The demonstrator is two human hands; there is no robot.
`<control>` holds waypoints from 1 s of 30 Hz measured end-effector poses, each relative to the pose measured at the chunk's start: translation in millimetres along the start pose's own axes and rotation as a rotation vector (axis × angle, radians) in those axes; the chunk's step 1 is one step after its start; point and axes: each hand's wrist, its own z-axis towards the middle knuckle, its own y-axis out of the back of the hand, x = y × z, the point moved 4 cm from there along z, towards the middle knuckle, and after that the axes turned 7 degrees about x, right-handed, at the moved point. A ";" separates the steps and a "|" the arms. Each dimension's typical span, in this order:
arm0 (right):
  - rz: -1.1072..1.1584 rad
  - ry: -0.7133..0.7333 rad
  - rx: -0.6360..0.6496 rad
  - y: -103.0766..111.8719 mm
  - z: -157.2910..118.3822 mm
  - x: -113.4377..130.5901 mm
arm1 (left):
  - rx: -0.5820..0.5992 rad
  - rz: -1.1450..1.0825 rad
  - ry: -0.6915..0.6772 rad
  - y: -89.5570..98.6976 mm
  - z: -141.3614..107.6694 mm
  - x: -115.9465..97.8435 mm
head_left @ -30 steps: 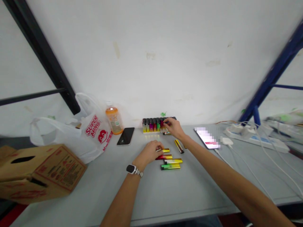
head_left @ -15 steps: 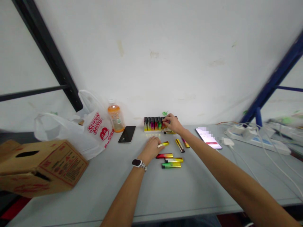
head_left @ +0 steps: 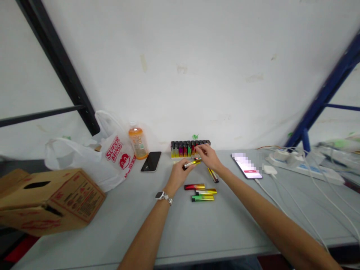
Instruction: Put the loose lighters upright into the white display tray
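My left hand [head_left: 180, 174] pinches a yellow-and-silver lighter [head_left: 191, 164] with a black top, held above the table and pointing right. My right hand [head_left: 209, 157] hovers just in front of the upright block of lighters [head_left: 181, 150]; its fingers are curved and apart, with nothing visible between them. Part of the block is behind that hand. Nearer to me lie a red-and-gold lighter [head_left: 194, 186], a silver-and-yellow lighter [head_left: 206, 191] and a green-and-yellow lighter [head_left: 203, 198]. Another yellow lighter [head_left: 213, 175] lies slanted beside my right wrist.
To the left stand a cardboard box [head_left: 70, 198], a white plastic bag [head_left: 95, 165] and an orange drink bottle [head_left: 137, 142]. A dark phone [head_left: 151, 161] lies near the bottle. On the right are a lit phone [head_left: 247, 167], a power strip [head_left: 312, 168] and white cables.
My left hand has lifted its lighter and turned it so the black top shows. My right hand has drawn back slightly toward me from the block, uncovering more of its right end.
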 end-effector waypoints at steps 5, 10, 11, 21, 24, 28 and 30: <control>0.115 -0.048 -0.068 1.8 -38.3 11.7 | -0.114 -0.280 0.014 -3.5 3.8 -2.8; 0.169 -0.102 -0.105 4.8 -56.0 5.5 | -0.233 -0.329 0.032 -5.0 1.5 -6.9; 0.171 -0.108 -0.107 5.4 -57.0 4.3 | -0.249 -0.305 0.036 -5.5 0.5 -8.3; 0.279 -0.154 -0.116 2.8 -59.9 9.9 | -0.064 -0.649 0.064 -28.6 -7.3 -19.5; 0.322 -0.167 -0.111 1.5 -60.8 12.9 | -0.029 -0.761 0.160 -29.4 -8.8 -19.1; 0.322 -0.168 -0.067 -1.3 -61.8 15.9 | 0.048 -0.878 0.228 -27.2 -7.3 -20.0; 0.323 -0.179 -0.052 -2.5 -62.4 16.0 | 0.053 -0.885 0.285 -27.3 -6.7 -18.5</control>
